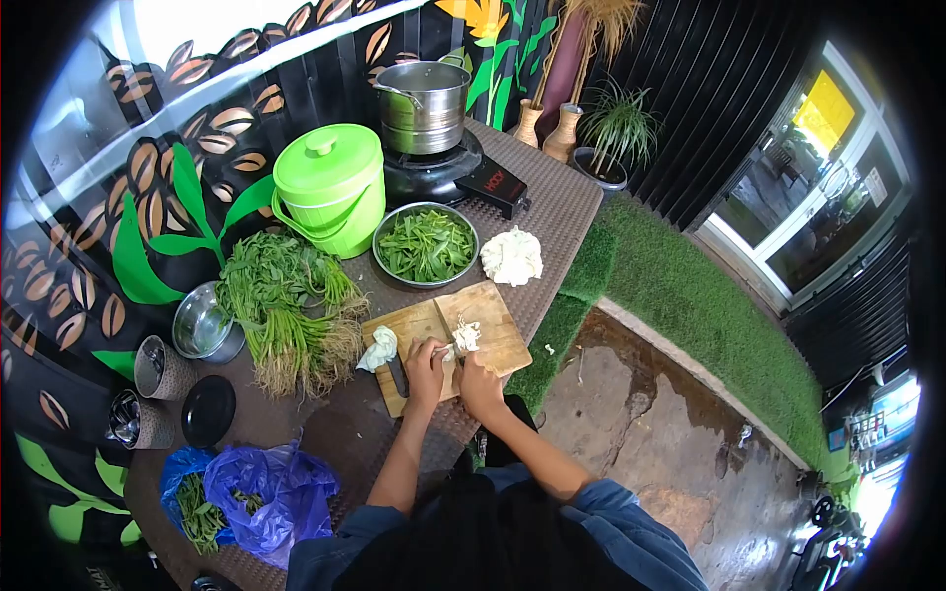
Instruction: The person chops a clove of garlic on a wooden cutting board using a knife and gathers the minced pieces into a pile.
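Observation:
My right hand [481, 386] is closed around what looks like the handle of a knife, whose thin blade [444, 317] points away over a wooden cutting board [503, 313]. Beside it, my left hand [426, 369] has its fingers bent together, pressing a small pale piece [448, 352] near the blade. Chopped white bits [466, 336] lie just right of the blade. A crumpled whitish bundle [378, 350] rests at the board's left side, and a dark handle-like object [398, 376] lies close to my left hand.
Behind the board stand a bowl of cut greens [426, 246], a white crumpled heap [512, 257], a green lidded bucket [330, 187] and a pot [424, 113] on a burner. Rooted greens [296, 305], a metal bowl [209, 325] and purple bags [271, 497] occupy the left.

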A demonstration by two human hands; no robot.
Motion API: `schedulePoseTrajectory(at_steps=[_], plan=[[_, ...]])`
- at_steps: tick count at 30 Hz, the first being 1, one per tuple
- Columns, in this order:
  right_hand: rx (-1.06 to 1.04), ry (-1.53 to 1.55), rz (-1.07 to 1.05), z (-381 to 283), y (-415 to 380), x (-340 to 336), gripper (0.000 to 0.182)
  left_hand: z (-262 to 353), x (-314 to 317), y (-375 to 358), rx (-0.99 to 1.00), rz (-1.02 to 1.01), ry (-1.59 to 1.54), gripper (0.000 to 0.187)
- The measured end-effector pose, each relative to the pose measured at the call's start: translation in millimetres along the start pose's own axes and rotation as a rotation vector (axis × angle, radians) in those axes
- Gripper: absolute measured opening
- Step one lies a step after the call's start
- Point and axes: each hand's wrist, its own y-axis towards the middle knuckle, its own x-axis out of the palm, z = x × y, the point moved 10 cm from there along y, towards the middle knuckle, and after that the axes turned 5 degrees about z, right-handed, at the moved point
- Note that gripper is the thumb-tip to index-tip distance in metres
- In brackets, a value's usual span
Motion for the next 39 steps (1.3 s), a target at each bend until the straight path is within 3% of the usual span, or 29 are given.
schedulePoseTrajectory(at_steps=[7, 13, 18, 22, 24, 29, 31, 36, 39], plan=[[-0.045, 0.072, -0.207, 0.1, 15.9, -21.8, 0.035, 0.3, -1.7, -0.2, 0.014, 0.018, 0.016, 0.005], [0.033, -0.005, 0.005, -9.6, -5.3, -5.7, 0.031, 1.6, -5.7, 0.2, 0.004, 0.048, -0.042, 0.006], [0.034, 0.052, -0.179, 2.0, 18.8, -10.5, 0.041, 0.5, -4.9, 1.3, -0.001, 0.046, -0.023, 0.006], [-0.006, 0.037, -0.165, -4.7, 3.0, -6.0, 0.041, 1.9, -6.2, 0.6, -0.001, 0.044, 0.002, 0.007], [0.083, 0.026, -0.014, -1.7, -9.1, -2.5, 0.038, -1.1, -5.5, 0.3, -0.02, 0.04, -0.038, 0.007], [0.063, 0.007, -0.051, -4.0, 6.0, 1.7, 0.034, -2.0, -6.0, -2.4, -0.025, 0.041, -0.034, 0.007], [-0.047, 0.016, -0.029, -5.8, 22.9, -3.4, 0.034, 9.9, -9.9, -2.9, 0.127, 0.12, 0.091, 0.007], [-0.095, 0.024, -0.136, -8.6, 19.1, -14.3, 0.033, 13.1, -14.7, -0.5, 0.05, 0.096, 0.061, 0.008], [0.036, 0.047, -0.104, -8.9, -3.2, -4.7, 0.031, 6.0, -14.8, -1.4, -0.021, 0.091, 0.037, 0.006]])
